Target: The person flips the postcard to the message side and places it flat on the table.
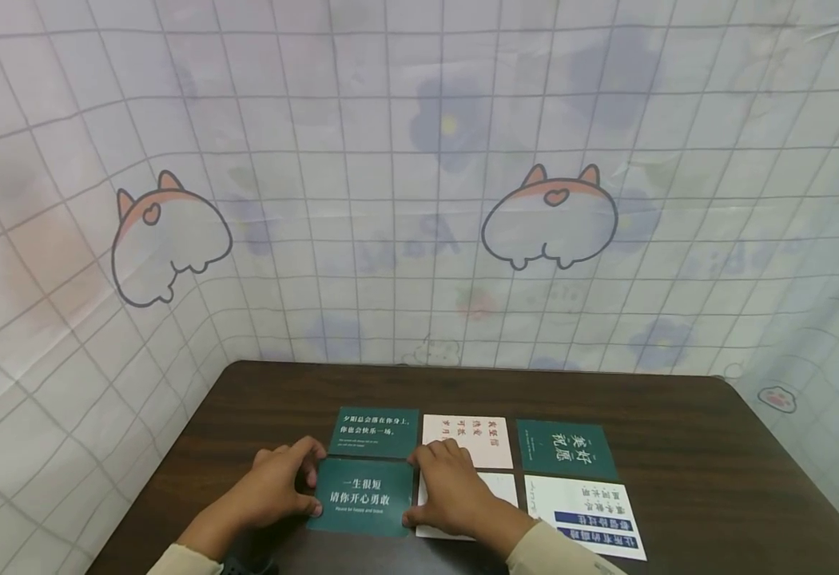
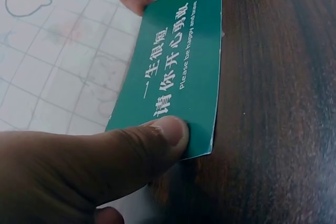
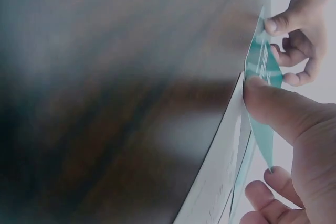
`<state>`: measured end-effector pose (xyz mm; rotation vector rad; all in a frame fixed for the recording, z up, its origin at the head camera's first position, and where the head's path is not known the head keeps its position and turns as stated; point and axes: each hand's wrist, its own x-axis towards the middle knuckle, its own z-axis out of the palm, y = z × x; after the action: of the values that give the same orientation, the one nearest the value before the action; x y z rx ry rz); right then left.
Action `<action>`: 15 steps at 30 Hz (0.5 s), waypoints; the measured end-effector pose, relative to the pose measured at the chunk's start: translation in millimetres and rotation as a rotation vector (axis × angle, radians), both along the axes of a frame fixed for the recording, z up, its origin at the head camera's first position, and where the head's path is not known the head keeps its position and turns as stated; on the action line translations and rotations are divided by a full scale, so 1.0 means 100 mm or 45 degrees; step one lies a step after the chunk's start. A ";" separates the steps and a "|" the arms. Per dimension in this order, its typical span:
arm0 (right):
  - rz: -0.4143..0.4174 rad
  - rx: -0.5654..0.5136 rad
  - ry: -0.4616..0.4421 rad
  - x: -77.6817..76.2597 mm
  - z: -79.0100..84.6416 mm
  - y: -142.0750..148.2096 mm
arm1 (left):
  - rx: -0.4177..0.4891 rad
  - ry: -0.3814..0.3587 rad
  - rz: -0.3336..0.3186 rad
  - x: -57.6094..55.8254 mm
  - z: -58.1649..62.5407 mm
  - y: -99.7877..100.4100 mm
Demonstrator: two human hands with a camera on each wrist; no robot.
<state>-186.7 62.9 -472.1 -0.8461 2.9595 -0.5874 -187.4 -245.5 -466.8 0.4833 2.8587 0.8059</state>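
Observation:
A green card with white writing (image 1: 362, 519) lies at the front left of a group of cards. My left hand (image 1: 276, 483) holds its left side, thumb at the near corner and fingers toward the far one. In the left wrist view the thumb (image 2: 170, 129) rests on the printed face of that card (image 2: 197, 77). At the opposite side, my right hand (image 1: 455, 491) grips the same card between thumb and fingers, seen edge-on in the right wrist view. Partly hidden under the right hand lies a white card (image 1: 502, 483).
Behind the held card lies another green card (image 1: 379, 447), with a red-lettered white card (image 1: 491, 455) beside it. Farther right are a green card (image 1: 534, 459) and a white card with blue bars (image 1: 552, 495). The dark wooden table (image 1: 707, 479) meets a grid-patterned cloth backdrop (image 1: 362, 279).

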 end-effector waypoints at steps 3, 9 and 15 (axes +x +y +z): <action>0.003 -0.051 -0.021 0.01 0.01 0.00 | 0.040 0.001 -0.015 -0.01 0.01 -0.02; 0.031 -0.176 -0.086 0.04 0.02 0.00 | 0.145 -0.004 -0.012 0.00 -0.01 -0.06; 0.045 -0.381 -0.223 0.05 0.02 0.00 | 0.249 -0.084 -0.022 0.00 -0.03 -0.10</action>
<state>-181.8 62.6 -470.6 -0.8131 2.7329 -1.0622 -187.6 -255.3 -470.1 0.4934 2.7251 1.0835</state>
